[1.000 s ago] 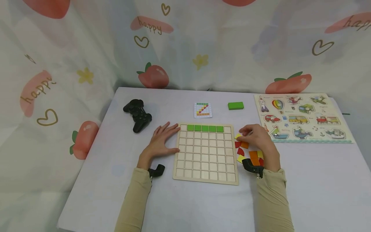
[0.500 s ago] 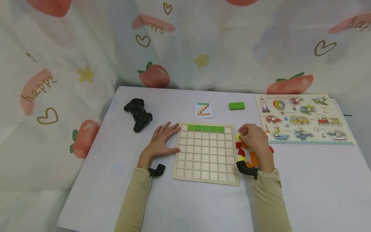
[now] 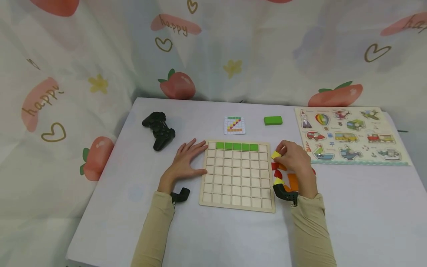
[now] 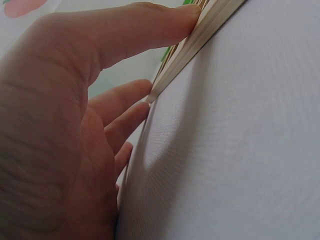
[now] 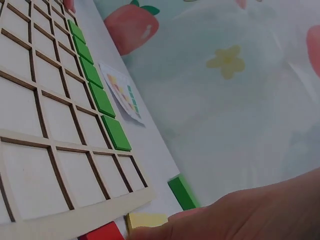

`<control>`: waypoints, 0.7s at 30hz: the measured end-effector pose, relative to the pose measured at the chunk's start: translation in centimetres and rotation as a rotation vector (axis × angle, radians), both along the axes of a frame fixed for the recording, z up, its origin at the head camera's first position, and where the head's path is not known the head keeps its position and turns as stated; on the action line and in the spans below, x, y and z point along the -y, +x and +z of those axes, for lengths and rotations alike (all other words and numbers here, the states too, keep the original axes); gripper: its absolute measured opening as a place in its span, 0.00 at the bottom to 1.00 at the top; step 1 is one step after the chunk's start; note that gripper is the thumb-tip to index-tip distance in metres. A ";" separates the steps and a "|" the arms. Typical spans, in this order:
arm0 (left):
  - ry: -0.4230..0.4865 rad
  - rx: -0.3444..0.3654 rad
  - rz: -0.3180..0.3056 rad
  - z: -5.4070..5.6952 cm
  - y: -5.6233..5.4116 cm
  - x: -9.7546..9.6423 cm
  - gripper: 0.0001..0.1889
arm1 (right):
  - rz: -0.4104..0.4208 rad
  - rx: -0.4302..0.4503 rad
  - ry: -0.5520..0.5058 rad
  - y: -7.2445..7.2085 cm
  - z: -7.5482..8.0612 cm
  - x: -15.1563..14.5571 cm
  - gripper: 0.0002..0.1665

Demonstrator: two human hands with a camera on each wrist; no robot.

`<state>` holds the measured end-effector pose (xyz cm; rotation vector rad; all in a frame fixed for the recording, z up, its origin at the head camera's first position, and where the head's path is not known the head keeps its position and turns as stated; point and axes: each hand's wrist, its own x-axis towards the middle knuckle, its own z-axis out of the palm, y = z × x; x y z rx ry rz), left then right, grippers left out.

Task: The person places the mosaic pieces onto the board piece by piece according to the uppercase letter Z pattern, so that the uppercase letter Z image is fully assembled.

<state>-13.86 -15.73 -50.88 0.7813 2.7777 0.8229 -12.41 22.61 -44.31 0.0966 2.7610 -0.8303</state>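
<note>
A wooden grid board (image 3: 236, 175) lies on the table, with several green square tiles (image 3: 237, 146) in its far row. My left hand (image 3: 185, 163) is spread at the board's left edge; in the left wrist view its thumb (image 4: 150, 30) touches the rim. Beside the right edge, my right hand (image 3: 293, 157) pinches a yellow block (image 3: 275, 155) between thumb and fingers. The right wrist view shows the thumb against this yellow block, next to a red piece (image 5: 104, 232). Red, yellow and orange pieces (image 3: 293, 181) lie under and near that hand, partly hidden.
Behind the board lie a small pattern card (image 3: 234, 125) and a green block (image 3: 273, 120). A black game controller (image 3: 159, 130) sits at the back left. A picture puzzle board (image 3: 351, 136) covers the back right. A printed curtain (image 3: 207, 48) hangs behind the table.
My right hand has shifted slightly left over the loose pieces, and the yellow block at its fingertips shows more fully. The left hand stays at the board's edge.
</note>
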 end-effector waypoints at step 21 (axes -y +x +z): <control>-0.006 0.008 0.002 0.2 0.1 0.0 0.47 | 0.155 -0.202 -0.217 -0.4 -2.0 6.7 0.08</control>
